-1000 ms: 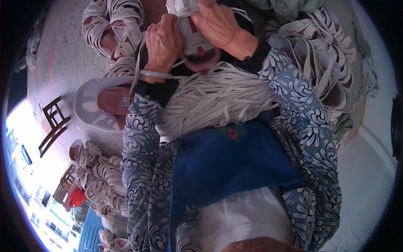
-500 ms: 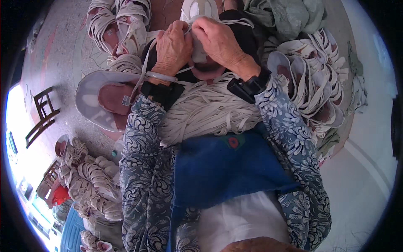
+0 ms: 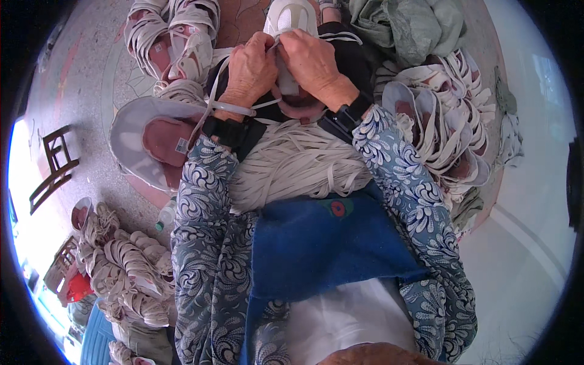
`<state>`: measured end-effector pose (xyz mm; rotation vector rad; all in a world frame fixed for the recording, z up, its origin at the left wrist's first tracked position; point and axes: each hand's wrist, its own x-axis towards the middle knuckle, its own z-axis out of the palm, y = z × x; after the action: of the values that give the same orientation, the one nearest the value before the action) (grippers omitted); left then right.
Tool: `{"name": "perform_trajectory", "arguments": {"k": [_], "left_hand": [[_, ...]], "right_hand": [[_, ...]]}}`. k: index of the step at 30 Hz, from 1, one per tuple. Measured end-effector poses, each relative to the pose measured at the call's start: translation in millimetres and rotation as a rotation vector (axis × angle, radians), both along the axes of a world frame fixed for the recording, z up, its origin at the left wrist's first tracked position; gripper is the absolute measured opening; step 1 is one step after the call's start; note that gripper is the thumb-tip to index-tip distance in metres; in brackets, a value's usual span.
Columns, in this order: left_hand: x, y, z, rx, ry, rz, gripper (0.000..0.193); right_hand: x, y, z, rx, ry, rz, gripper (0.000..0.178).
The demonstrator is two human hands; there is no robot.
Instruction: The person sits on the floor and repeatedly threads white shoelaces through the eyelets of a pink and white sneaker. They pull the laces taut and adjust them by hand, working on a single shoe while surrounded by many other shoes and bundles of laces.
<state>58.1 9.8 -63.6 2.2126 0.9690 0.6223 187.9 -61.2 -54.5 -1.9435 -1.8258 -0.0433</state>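
A white shoe upper [image 3: 291, 17] with a pink inner lies over my dark-clad lap, toe pointing away from me. My left hand [image 3: 250, 68] is closed at the left side of its lacing, fingers pinched on a white shoelace [image 3: 212, 91] whose loose length trails down past my wrist. My right hand [image 3: 309, 62] is closed too, thumb and fingertips pinched at the same spot, meeting the left; the exact grip is partly hidden by the fingers. Below the shoe, a thick bundle of loose white laces [image 3: 298, 161] rests on my lap above a blue apron [image 3: 334, 243].
A pale shoe upper [image 3: 131, 140] sits left of my left wrist. Stacked uppers [image 3: 173, 42] lie far left, more uppers [image 3: 441, 115] at right, another pile [image 3: 131, 261] lower left. A grey-green sack [image 3: 407, 30] is far right; a wooden chair [image 3: 58, 161] stands left.
My right hand has lowered and turned slightly, its fingertips coming together with the left ones at the lacing. The left hand stays nearly in place. The view has shifted slightly.
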Motion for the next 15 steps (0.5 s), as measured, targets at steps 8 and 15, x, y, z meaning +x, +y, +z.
{"name": "perform_trajectory", "arguments": {"k": [8, 15], "left_hand": [[-19, -4, 21, 0.329, -0.271, 0.023, 0.027], [-17, -43, 58, -1.485, -0.302, -0.103, 0.05]], "right_hand": [[17, -15, 30, -0.119, 0.151, 0.114, 0.017], [-38, -101, 125, -0.558, 1.203, 0.788, 0.025]]}}
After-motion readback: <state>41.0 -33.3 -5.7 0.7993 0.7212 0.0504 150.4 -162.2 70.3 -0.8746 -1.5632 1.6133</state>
